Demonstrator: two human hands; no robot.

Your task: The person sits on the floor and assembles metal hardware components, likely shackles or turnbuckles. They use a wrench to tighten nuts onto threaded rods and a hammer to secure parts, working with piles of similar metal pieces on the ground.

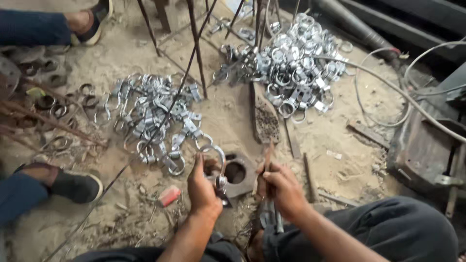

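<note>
- Two heaps of shiny metal ring clamps lie on the sandy floor (340,140): one left heap (155,116) and one right heap (296,63), each too tangled to count piece by piece.
- One ring clamp (213,157) is in the left hand (203,189).
- One rod-like tool (267,160) is in the right hand (281,187).
- One square metal block with a round hole (238,172).
- One small red object (169,195).
- Two dark shoes, one near (77,185) and one far (99,17), belonging to another person.

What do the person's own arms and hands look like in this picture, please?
Both forearms are bare, with no sleeves, gloves, watch or rings visible. The left hand and the right hand look dusty. Dark trousers cover the legs below.
</note>
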